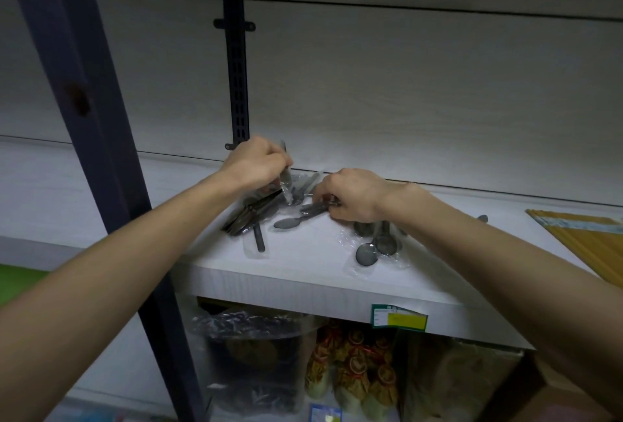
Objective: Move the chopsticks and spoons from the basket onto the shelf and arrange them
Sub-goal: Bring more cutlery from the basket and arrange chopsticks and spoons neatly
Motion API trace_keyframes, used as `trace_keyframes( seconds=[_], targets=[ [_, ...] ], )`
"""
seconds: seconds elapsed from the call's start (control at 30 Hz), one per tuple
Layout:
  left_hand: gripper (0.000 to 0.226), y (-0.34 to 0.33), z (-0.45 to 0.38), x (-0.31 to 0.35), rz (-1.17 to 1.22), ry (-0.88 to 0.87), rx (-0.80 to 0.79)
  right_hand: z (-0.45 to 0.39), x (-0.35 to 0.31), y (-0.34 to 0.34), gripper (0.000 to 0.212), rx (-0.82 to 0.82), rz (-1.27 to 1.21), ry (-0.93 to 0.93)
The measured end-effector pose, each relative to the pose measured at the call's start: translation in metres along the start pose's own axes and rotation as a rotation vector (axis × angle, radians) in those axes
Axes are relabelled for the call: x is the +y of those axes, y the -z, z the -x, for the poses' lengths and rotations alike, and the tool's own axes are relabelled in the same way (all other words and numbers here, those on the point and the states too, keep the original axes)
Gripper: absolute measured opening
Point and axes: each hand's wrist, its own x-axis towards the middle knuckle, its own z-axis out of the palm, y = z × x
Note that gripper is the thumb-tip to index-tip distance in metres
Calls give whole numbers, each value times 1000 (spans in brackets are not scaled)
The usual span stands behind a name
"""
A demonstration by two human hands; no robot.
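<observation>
On the white shelf lies a heap of metal spoons in clear plastic sleeves. My left hand grips one wrapped spoon and holds it upright above a dark bundle of wrapped cutlery. My right hand pinches the handle end of another wrapped spoon lying flat on the shelf. Two more wrapped spoons lie below my right hand near the shelf's front edge. A pack of yellow chopsticks lies flat at the far right of the shelf. No basket is in view.
A dark metal upright stands at the left and a slotted black rail runs up the back panel. A price label hangs on the shelf edge. Bagged goods fill the level below.
</observation>
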Motion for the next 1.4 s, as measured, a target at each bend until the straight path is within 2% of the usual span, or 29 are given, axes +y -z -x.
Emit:
trace_keyframes(
  seconds=[0.13, 0.23, 0.3, 0.47, 0.63, 0.73, 0.8, 0.9, 1.0, 1.1, 1.2, 1.4],
  targets=[
    [25, 1, 2, -1, -59, 6, -29, -4, -5, 5, 25, -59, 34, 8],
    [27, 2, 2, -1, -88, -1, -38, -4, -7, 6, 13, -97, 33, 5],
    [29, 2, 2, -1, -106, -5, -47, -3, -7, 6, 9, -80, 9, 2],
    [24, 2, -1, -1, -98, -12, -31, 4, 0, 5, 18, 67, -22, 60],
    [23, 3, -4, 1, 57, -34, 31, 15, 11, 16, 12, 244, -75, 111],
    [25, 1, 1, 12, 180, -51, -42, 27, 24, 37, 15, 445, -110, 80],
    [17, -4, 7, 19, 224, -38, -145, 38, 35, 48, 14, 538, -107, 50],
    [14, -21, 16, 23, 187, -80, -308, 61, 45, 48, 23, 471, -51, 83],
    [18, -50, 23, 28, 97, -128, -360, 88, 52, 29, 28, 340, -26, 111],
    [26, -69, 26, 34, -40, -179, -424, 109, 49, 17, 46, 218, -13, 33],
    [31, -77, 28, 38, -157, -231, -393, 125, 45, 13, 54, 184, -95, -58],
    [27, -78, 33, 45, -193, -230, -374, 149, 53, 10, 48, 161, -274, -219]
  ],
)
